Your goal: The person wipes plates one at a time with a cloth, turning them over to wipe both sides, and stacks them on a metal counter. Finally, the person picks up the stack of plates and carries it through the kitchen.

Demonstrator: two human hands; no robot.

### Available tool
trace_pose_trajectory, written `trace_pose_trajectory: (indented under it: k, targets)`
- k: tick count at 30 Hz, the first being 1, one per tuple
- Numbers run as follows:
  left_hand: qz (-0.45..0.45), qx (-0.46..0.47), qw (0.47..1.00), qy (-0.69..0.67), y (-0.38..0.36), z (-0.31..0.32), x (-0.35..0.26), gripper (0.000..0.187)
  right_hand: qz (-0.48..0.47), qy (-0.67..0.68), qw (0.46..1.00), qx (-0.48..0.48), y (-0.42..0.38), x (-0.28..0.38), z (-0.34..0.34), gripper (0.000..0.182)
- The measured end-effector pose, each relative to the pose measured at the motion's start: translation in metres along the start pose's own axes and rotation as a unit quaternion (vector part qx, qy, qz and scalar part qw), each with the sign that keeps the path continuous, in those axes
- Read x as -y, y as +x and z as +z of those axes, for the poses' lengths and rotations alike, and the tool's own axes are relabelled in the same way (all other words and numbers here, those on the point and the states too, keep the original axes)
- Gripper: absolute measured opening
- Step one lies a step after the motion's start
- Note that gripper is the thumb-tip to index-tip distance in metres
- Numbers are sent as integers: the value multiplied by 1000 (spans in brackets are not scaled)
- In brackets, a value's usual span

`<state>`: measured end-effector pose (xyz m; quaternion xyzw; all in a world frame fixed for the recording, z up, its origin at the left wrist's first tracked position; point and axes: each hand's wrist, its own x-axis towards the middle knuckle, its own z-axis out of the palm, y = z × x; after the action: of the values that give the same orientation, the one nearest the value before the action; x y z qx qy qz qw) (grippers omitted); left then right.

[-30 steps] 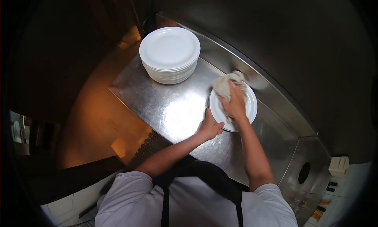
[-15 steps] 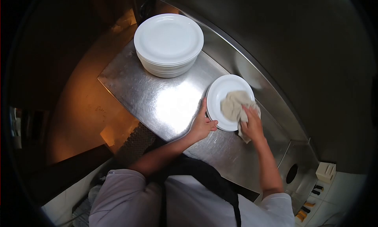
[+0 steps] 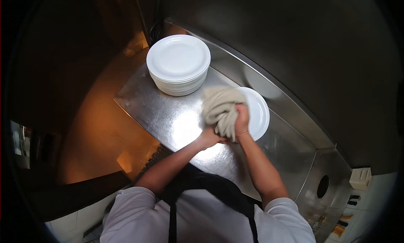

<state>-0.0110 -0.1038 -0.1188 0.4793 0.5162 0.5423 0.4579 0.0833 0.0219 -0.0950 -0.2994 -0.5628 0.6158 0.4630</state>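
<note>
My right hand is closed around a bunched beige cloth, holding it over the left side of a white plate. The plate's right part shows beyond my wrist; the cloth covers much of the rest. At the plate's lower left, my left hand grips around the rim, its fingers partly hidden under the hanging cloth. The cloth is smeared by motion along its upper edge.
A tall stack of white plates stands on the steel counter, up and left of my hands. A raised steel back edge runs along the wall. At right is a steel panel with a round dark hole.
My right hand has swept the cloth leftward across the plate, bunching it near my left hand. The view has shifted slightly, so the plate stack appears lower.
</note>
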Motion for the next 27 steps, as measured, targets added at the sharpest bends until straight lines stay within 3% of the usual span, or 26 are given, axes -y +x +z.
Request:
trace_pose_trajectory:
  k: [2, 4, 5, 7, 9, 12, 13, 16, 19, 21, 24, 25, 26, 27]
  targets:
    - [-194, 11, 961, -198, -3, 0, -29, 112, 3, 169, 981, -97, 17, 63, 2, 37]
    - [-222, 21, 957, -188, -4, 1, -38, 121, -74, 161, 980, -86, 25, 118, 3, 34]
    - [-221, 13, 956, -193, -6, 3, -38, 120, -112, -10, 988, -109, 25, 118, -5, 38]
    - [-227, -3, 955, -192, -7, 6, -44, 116, -144, -299, 938, -104, 20, 101, -35, 47]
    - [-230, -10, 955, -187, -8, 7, -41, 112, -131, -518, 844, -48, -1, 74, -63, 56]
    - [-220, -32, 959, -176, -5, 9, -30, 105, -77, -673, 736, 12, -21, 69, -58, 67]
    - [-216, -37, 961, -169, -5, 10, -28, 102, -31, -639, 769, 7, -14, 62, -51, 83]
    - [-216, -67, 968, -110, -7, 15, -28, 98, -19, -628, 775, 71, 2, 47, -27, 91]
    - [-237, -90, 958, -133, -4, 15, -16, 91, -67, -572, 793, 197, -5, 34, -7, 76]
    - [-157, -129, 952, -230, 2, 16, 12, 90, -69, -510, 821, 248, -30, 36, -20, 66]
    - [-103, -137, 976, -135, 0, 11, 2, 88, -42, -478, 828, 289, -60, 55, -66, 59]
    - [-165, -124, 975, -82, 1, 5, -16, 88, -34, -477, 824, 303, -65, 63, -82, 57]
    - [-226, -109, 968, -27, 4, 0, -30, 88, -39, -514, 818, 256, -65, 63, -97, 56]
    - [-219, -128, 967, 19, 11, -1, -36, 83, -46, -548, 809, 207, -64, 60, -111, 55]
